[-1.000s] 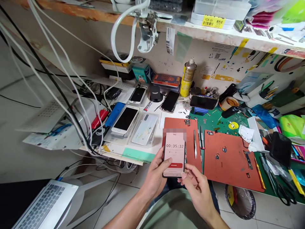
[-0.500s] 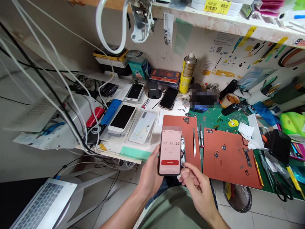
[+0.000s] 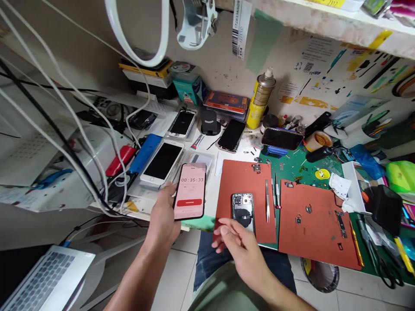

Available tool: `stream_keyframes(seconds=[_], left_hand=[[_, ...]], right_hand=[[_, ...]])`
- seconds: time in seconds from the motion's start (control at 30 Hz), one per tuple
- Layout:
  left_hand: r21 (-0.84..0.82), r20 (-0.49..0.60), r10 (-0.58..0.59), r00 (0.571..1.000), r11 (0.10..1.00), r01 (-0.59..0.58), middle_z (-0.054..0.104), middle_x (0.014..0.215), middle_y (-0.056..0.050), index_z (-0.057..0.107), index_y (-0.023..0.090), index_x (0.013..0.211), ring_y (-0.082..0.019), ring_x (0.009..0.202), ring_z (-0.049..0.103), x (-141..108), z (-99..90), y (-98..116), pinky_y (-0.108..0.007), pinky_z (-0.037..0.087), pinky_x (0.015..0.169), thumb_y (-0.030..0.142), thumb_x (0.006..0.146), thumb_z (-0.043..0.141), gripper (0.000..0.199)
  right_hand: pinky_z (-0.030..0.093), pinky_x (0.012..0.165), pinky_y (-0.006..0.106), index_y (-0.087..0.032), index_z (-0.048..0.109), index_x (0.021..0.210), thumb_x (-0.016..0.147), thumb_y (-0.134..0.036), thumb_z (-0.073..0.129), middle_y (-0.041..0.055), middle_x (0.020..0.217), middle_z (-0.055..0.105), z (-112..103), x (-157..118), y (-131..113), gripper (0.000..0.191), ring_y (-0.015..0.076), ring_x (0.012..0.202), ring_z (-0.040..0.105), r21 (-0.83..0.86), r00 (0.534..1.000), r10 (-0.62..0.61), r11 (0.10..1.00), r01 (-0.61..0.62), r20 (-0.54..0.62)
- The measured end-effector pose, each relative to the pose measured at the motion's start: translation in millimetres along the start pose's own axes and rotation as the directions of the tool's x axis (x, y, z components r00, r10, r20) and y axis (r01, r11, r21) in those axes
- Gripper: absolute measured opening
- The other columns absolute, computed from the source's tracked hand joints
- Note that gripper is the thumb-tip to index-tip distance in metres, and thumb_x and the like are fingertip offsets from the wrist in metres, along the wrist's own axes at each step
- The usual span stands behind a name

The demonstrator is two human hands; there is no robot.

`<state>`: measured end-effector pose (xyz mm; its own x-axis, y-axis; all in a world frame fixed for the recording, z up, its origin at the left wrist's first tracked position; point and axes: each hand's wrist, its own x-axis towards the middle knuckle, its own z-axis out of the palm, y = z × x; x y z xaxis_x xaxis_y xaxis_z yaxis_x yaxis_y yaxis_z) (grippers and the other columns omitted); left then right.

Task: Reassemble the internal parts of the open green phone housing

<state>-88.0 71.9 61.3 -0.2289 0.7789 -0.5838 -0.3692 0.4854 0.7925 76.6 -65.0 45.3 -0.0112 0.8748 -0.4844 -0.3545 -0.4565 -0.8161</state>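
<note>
My left hand [image 3: 164, 216] grips a smartphone [image 3: 190, 190] by its left edge and lower side, its pink screen lit with a timer and a red button. The phone is over the white tabletop, partly covering a pale phone in a clear sleeve [image 3: 203, 160]. My right hand [image 3: 238, 246] holds nothing; its fingers are loosely bent and apart, just in front of an opened phone [image 3: 243, 211] with bared inner parts. That opened phone lies on the left red mat [image 3: 227, 183]. Tweezers [image 3: 267, 201] and a slim screwdriver [image 3: 277, 192] lie to its right.
A second red mat [image 3: 314, 235] bears small metal parts. Behind stand a yellow spray can [image 3: 261, 99] and a phone on a blue holder [image 3: 282, 139]. White cables [image 3: 74, 103] hang at the left. Scissors [image 3: 385, 268] lie at the right, a laptop [image 3: 55, 280] lower left.
My left hand has carried the smartphone leftward, off the opened phone, which now shows plainly. My right hand has come away from the smartphone and moved left. The view has shifted slightly.
</note>
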Motion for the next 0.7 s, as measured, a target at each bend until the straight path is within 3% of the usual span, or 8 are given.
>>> stream_keyframes(seconds=[0.13, 0.27, 0.4, 0.5, 0.7], left_hand=[[0.045, 0.045, -0.051, 0.998, 0.998, 0.049, 0.083, 0.101, -0.007, 0.062, 0.013, 0.144, -0.028, 0.086, 0.082, 0.5, 2.0, 0.9, -0.036, 0.068, 0.074, 0.049, 0.098, 0.062, 0.058], [0.132, 0.114, -0.066, 0.991, 0.990, 0.050, 0.084, 0.092, -0.008, 0.069, 0.015, 0.135, -0.029, 0.080, 0.082, -5.7, -2.8, -0.4, -0.035, 0.067, 0.066, 0.060, 0.096, 0.066, 0.060], [0.200, 0.160, 0.003, 0.987, 0.979, -0.036, 0.085, 0.110, -0.009, 0.058, 0.025, 0.154, -0.032, 0.089, 0.083, -15.3, -17.0, -10.3, -0.044, 0.071, 0.076, 0.072, 0.088, 0.074, 0.083], [0.207, 0.165, 0.004, 0.986, 0.978, -0.038, 0.085, 0.113, -0.009, 0.048, 0.032, 0.164, -0.032, 0.087, 0.084, -21.4, -31.2, -20.2, -0.047, 0.072, 0.075, 0.074, 0.086, 0.078, 0.093], [0.192, 0.166, -0.015, 0.986, 0.981, -0.018, 0.084, 0.084, -0.004, 0.035, 0.031, 0.171, -0.035, 0.074, 0.083, -21.5, -47.0, -34.1, -0.051, 0.071, 0.072, 0.074, 0.084, 0.082, 0.108]], right_hand=[[0.064, 0.080, 0.037, -0.018, 0.073, 0.126, 0.090, -0.081, 0.073, 0.0083, 0.105, 0.075, 28.1, 26.2, -4.8, 0.072, 0.0207, 0.085, 0.077, 0.136, 0.999, 0.031, 0.990, -0.035, 0.029], [0.062, 0.079, 0.036, -0.017, 0.073, 0.114, 0.090, -0.082, 0.070, 0.0085, 0.098, 0.076, 35.1, 37.2, -12.3, 0.069, 0.0201, 0.081, 0.076, 0.203, 0.998, 0.051, 0.977, -0.060, 0.047], [0.058, 0.077, 0.032, -0.017, 0.075, 0.110, 0.091, -0.078, 0.074, 0.0079, 0.094, 0.077, 31.9, 36.5, -19.7, 0.064, 0.0176, 0.077, 0.074, 0.220, 0.997, 0.071, 0.972, -0.079, 0.042], [0.056, 0.075, 0.030, -0.017, 0.076, 0.115, 0.092, -0.075, 0.075, 0.0057, 0.089, 0.076, 31.1, 36.4, -20.7, 0.062, 0.0168, 0.076, 0.073, 0.226, 0.996, 0.081, 0.971, -0.084, 0.023], [0.060, 0.079, 0.034, -0.016, 0.073, 0.125, 0.087, -0.069, 0.083, 0.0078, 0.101, 0.078, 37.2, 38.8, -12.8, 0.066, 0.0198, 0.083, 0.077, 0.244, 0.995, 0.096, 0.965, -0.094, 0.004]])
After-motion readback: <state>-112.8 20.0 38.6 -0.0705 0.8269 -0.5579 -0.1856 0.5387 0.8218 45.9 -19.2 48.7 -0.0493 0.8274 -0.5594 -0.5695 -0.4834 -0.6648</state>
